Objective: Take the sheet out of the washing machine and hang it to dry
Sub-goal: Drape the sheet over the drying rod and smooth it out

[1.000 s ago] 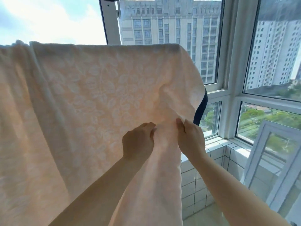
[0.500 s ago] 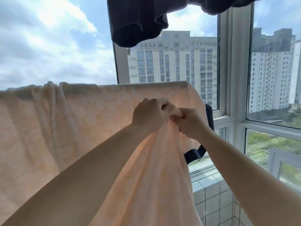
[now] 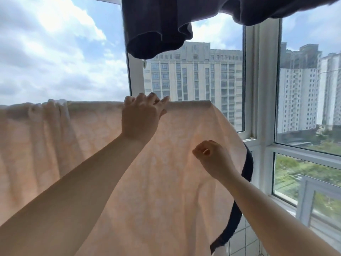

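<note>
A pale peach sheet (image 3: 88, 145) with a faint leaf pattern hangs over a horizontal bar, bunched in folds at the left and smooth at the right. My left hand (image 3: 140, 115) reaches up to the sheet's top edge with fingers spread and laid over the fold. My right hand (image 3: 212, 157) is lower, in front of the sheet's right part, thumb and fingers pinched together; I cannot tell whether cloth is between them.
Dark garments (image 3: 158, 24) hang overhead at the top. A dark strap or cloth edge (image 3: 238, 209) shows behind the sheet's right side. White window frames (image 3: 258, 80) and a tiled sill wall (image 3: 245, 242) stand to the right; tall buildings are outside.
Both hands were pinching the sheet together at its middle. Now they have parted: the left hand has risen to the top edge and opened, and the right has dropped lower right.
</note>
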